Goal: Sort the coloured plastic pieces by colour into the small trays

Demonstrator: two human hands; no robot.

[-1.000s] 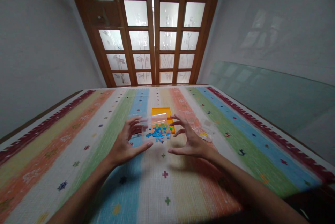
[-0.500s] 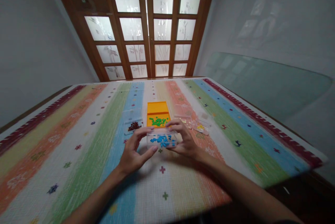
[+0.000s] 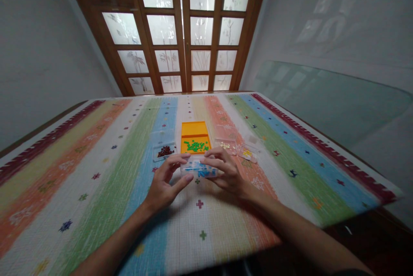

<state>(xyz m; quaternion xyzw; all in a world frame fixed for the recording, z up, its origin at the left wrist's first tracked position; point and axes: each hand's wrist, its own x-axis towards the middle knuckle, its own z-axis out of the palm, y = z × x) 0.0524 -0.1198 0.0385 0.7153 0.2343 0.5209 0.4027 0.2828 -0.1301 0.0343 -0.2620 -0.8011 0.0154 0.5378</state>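
Between my two hands is a clear plastic box (image 3: pixel 193 167) with small blue pieces (image 3: pixel 206 173) inside. My left hand (image 3: pixel 164 183) grips its left end, thumb on the near side and fingers at the far top edge. My right hand (image 3: pixel 227 172) holds the right end, its fingers bent over the top. Just beyond the box lies an open orange case (image 3: pixel 193 129) with small green pieces (image 3: pixel 196 145) in its near half. Whether the clear box touches the cloth cannot be seen.
Left of the orange case, an open clear box (image 3: pixel 156 152) holds dark red pieces (image 3: pixel 165 151). On the right, open clear boxes hold cream pieces (image 3: pixel 225 145) and yellow pieces (image 3: pixel 247 153). A striped tablecloth (image 3: pixel 106 181) covers the table, whose near edge runs below my arms.
The clear box has tilted, and its blue pieces now sit lower, toward the near right side. Both hands keep hold of it; the view has shifted slightly.
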